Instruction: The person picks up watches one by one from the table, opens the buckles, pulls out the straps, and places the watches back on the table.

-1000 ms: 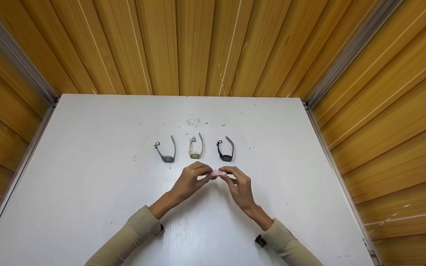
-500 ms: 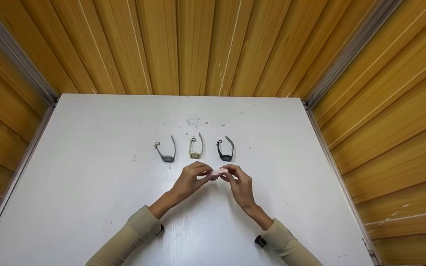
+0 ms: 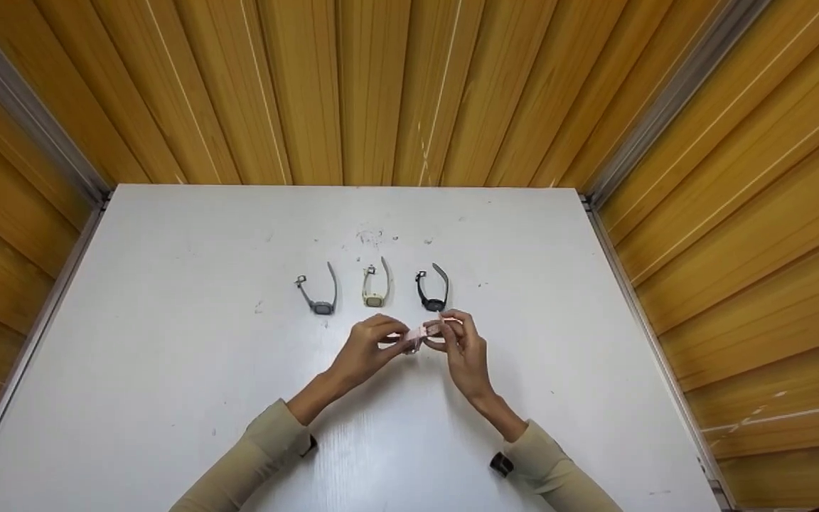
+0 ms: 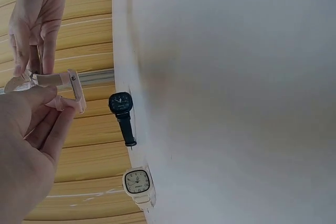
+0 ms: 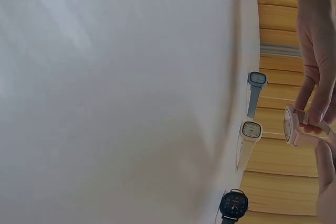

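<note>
A pale pink wristwatch (image 3: 416, 333) is held up between both hands over the middle of the table. My left hand (image 3: 374, 345) pinches it near the case, thumb below and fingers on top. On the other side, my right hand (image 3: 465, 352) pinches the strap between thumb and fingers. The left wrist view shows the pink case (image 4: 75, 82) edge-on, its strap looped back towards the fingertips. In the right wrist view the pink watch (image 5: 290, 125) has its dial turned to the side; fingers partly hide the strap and its fastening.
Beyond the hands a grey watch (image 3: 323, 308), a cream watch (image 3: 374, 301) and a black watch (image 3: 435, 305) lie in a row, straps unfastened and pointing to the back. The white table (image 3: 168, 320) meets yellow wood-look walls (image 3: 367, 92) at its back and sides.
The right hand's fingers have shifted slightly up and right, pulling at the strap, and more of the pink watch shows between the hands. The left hand keeps nearly the same place.
</note>
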Demonstrator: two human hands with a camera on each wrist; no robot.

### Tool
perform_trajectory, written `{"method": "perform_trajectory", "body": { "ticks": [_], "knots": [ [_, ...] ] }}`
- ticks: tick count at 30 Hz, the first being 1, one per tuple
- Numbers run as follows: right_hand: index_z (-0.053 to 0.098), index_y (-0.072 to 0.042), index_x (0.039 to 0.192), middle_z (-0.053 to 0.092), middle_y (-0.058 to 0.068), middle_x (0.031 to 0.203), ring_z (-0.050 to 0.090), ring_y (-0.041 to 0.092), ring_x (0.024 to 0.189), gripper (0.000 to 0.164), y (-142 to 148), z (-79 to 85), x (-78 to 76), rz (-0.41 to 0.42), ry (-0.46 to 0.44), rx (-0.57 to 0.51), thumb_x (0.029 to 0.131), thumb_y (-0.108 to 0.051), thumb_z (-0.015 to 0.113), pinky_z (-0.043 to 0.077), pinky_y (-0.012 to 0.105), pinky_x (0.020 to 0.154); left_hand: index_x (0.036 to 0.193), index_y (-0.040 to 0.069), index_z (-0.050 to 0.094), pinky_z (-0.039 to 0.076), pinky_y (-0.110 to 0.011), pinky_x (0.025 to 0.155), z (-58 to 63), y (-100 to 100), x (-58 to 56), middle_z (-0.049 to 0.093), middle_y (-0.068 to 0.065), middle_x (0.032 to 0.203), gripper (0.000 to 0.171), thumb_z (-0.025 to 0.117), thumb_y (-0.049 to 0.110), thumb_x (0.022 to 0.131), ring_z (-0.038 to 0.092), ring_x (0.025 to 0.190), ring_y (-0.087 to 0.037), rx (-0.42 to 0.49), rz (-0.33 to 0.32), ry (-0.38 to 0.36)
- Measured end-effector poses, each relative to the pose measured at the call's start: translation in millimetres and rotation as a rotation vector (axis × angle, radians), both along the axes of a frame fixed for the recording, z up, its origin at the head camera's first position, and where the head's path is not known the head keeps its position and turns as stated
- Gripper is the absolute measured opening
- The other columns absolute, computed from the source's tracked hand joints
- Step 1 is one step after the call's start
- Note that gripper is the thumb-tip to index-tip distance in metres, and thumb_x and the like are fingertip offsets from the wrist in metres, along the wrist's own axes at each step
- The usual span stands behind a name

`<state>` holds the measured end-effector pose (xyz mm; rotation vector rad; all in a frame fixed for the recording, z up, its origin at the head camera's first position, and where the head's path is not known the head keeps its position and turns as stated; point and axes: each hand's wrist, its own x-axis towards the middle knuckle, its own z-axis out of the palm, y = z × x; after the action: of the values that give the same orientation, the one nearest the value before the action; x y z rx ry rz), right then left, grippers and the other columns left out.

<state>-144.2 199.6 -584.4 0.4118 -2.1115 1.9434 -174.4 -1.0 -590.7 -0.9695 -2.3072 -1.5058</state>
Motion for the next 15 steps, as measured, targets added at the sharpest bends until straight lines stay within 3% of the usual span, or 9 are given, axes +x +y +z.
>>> {"method": "perform_trajectory", "body": {
  "ticks": [10,15],
  "knots": [
    [0.032,0.005,0.141,0.069,0.036,0.114,0.076,0.02,0.097,0.036,4.7,6.5,-1.1,0.005,-0.14,-0.065,0.112,-0.015,0.039,0.063,0.038,0.087,0.095,0.0,0.076,0.062,-0.019,0.079,1.7,-0.4,0.8,0.074,-0.011,0.097,0.007,0.077,0.005,0.09,0.073,0.093,-0.025,0.023,-0.012,-0.076],
    [0.039,0.005,0.14,0.068,0.035,0.115,0.076,0.019,0.098,0.036,3.5,6.5,-3.1,0.016,-0.165,-0.055,0.111,-0.016,0.043,0.063,0.038,0.088,0.098,0.0,0.076,0.062,-0.02,0.079,1.9,-1.3,0.8,0.074,-0.011,0.099,0.009,0.076,0.005,0.09,0.073,0.093,-0.025,0.029,-0.008,-0.113]
  ]
}}
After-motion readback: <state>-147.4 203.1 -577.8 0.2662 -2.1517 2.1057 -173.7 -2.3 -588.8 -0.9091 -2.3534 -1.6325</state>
